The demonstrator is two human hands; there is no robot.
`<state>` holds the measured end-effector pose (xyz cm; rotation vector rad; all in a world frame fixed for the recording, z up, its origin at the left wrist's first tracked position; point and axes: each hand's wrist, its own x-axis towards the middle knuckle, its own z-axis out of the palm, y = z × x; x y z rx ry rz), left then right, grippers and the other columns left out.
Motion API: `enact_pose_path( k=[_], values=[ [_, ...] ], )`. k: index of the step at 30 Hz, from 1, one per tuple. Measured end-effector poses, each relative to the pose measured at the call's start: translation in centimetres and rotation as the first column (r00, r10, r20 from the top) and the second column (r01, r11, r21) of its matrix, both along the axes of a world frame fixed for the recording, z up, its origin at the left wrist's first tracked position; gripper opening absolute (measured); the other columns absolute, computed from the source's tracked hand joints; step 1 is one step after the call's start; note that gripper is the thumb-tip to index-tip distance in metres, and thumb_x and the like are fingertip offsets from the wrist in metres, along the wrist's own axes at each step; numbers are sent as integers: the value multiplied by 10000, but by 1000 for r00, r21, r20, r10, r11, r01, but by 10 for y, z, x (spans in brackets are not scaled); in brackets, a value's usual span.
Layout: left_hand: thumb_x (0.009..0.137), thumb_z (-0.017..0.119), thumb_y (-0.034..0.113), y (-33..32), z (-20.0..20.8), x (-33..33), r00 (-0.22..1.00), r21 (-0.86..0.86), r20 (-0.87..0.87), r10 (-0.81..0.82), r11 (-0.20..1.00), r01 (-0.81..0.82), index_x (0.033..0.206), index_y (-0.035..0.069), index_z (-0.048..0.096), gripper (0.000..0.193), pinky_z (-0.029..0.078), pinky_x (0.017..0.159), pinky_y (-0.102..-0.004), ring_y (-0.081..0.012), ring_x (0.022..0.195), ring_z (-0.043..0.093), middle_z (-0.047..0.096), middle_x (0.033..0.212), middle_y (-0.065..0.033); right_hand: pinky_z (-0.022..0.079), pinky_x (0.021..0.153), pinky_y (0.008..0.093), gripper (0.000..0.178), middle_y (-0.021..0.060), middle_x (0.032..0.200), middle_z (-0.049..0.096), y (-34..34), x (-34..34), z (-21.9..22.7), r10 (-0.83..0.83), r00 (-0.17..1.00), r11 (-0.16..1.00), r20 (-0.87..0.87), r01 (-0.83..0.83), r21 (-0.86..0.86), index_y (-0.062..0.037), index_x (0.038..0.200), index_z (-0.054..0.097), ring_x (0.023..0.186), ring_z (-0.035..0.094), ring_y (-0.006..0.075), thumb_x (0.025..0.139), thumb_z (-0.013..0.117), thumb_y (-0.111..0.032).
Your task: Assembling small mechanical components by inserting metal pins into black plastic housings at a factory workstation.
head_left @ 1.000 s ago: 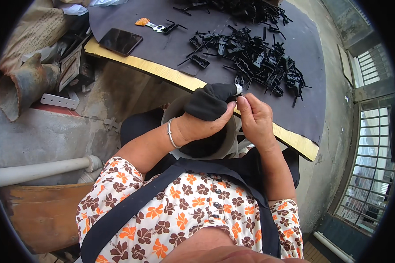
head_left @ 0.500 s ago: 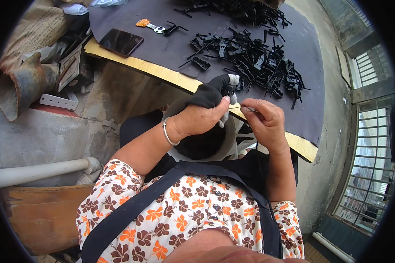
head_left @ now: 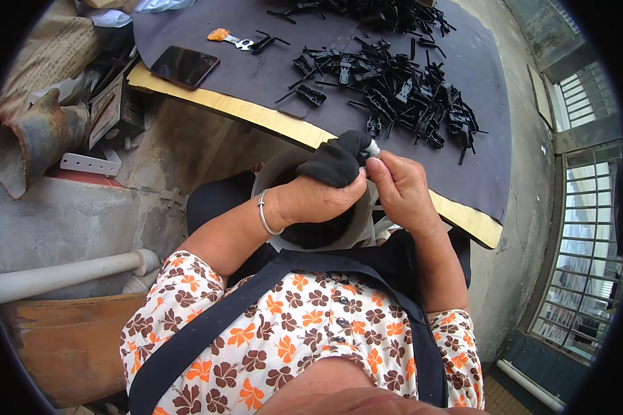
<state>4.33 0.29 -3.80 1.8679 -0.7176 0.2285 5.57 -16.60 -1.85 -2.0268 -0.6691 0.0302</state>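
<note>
A: Grip of the left hand (head_left: 320, 197): how does it stand?

B: Closed; bare thumb pressed to curled fingers under a black cloth finger cover (head_left: 322, 168); held, one small dark piece (head_left: 362, 158), mostly hidden; silver metal bangle (head_left: 263, 213) at the wrist

A: And the right hand (head_left: 405, 192)?

B: Pinched; thumb and forefinger together on the right side of the same piece; exact hold too small to make out

A: Location of the piece?

B: Between the hands, above the near yellow wooden edge (head_left: 239, 106) of a grey-covered table (head_left: 242, 76); round pale grey bucket (head_left: 358, 227), dark inside, below the left hand

A: On the table?

B: Right, one spread pile of thin-legged black parts (head_left: 394, 90); farther, a second black heap (head_left: 387, 15); left, near edge, one rectangular black phone (head_left: 185, 67); beyond it, one flat silver tool with an orange end (head_left: 244, 44), a single black part (head_left: 264, 44) at its right

A: Left of the table?

B: One rusty hollow pipe fitting (head_left: 31, 142); one white perforated metal bracket (head_left: 91, 163); nearer, one white plastic pipe (head_left: 66, 275)
</note>
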Motion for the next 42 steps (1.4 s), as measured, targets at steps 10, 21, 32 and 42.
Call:
enact_pose_path(
  k=[10, 21, 32, 42],
  values=[
    [796, 550, 44, 11, 13, -2, 986, 159, 156, 54, 984, -79, 939, -35, 556, 164, 454, 725, -331, -273, 759, 569, 585, 836, -142, 399, 521, 308, 191, 126, 607, 500, 3, 8, -1, -65, 997, 998, 51, 64, 16, 9, 776, 552, 542, 474, 232, 886, 544, -147],
    [753, 637, 125, 34, 14, -2, 920, 488, 390, 42, 838, -246, 918, 56, 646, 179, 442, 711, -356, -269, 737, 562, 594, 811, -110, 480, 584, 379, 169, 117, 802, 628, -10, 39, -14, -200, 866, 801, 458, 414, -433, -91, 962, 548, 678, 605, 307, 797, 585, -97],
    [802, 633, 48, 8, 10, 13, 859, 59, 424, 286, 938, -342, 852, -43, 606, 108, 482, 662, -307, -233, 701, 608, 637, 898, -163, 436, 501, 336, 150, 59, 647, 519, -4, 16, -7, -135, 745, 865, 653, 410, -288, -95, 890, 587, 559, 541, 247, 749, 603, -43],
    [851, 619, 128, 3, 6, 14, 918, -219, -378, 117, 953, -211, 1053, -36, 545, 270, 395, 457, -188, -36, 499, 475, 573, 674, 0, 397, 455, 313, 211, 18, 601, 416, 3, 0, 2, 178, 674, 910, 717, 165, -381, -74, 889, 611, 510, 481, 178, 678, 598, -76]
  ],
)
